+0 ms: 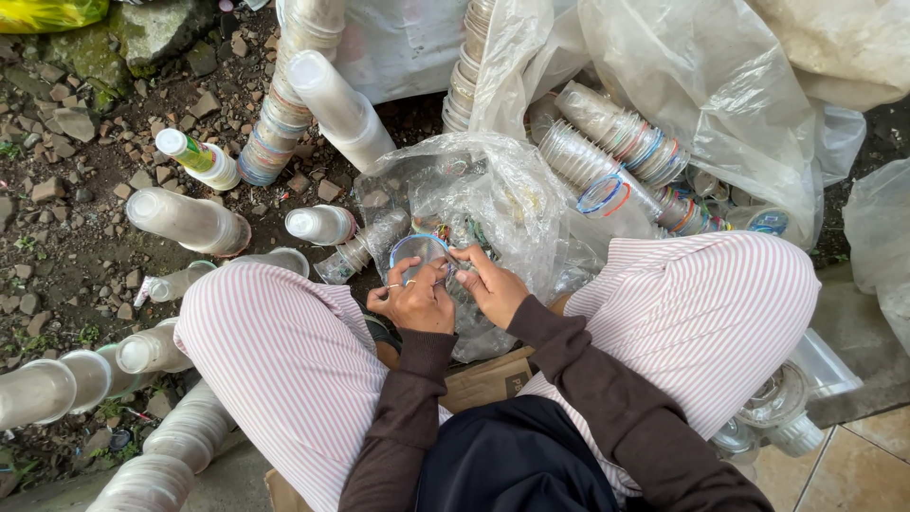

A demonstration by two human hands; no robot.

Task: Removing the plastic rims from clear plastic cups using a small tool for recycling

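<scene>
I sit with knees apart in pink striped trousers and dark brown sleeves. Both hands meet in front of me on a clear plastic cup (420, 252) with a blue rim. My left hand (413, 301), with a ring on one finger, grips the cup's near side. My right hand (490, 283) pinches at the cup's rim from the right. Just beyond the hands lies a crumpled clear plastic bag (493, 194) holding more cups.
Long stacks of nested clear cups (284, 104) lie on the stony ground at the left and front. More stacks with coloured rims (616, 142) fill a large clear bag at the upper right. Cardboard (488, 379) lies under me. Tiled floor (867, 455) shows at the lower right.
</scene>
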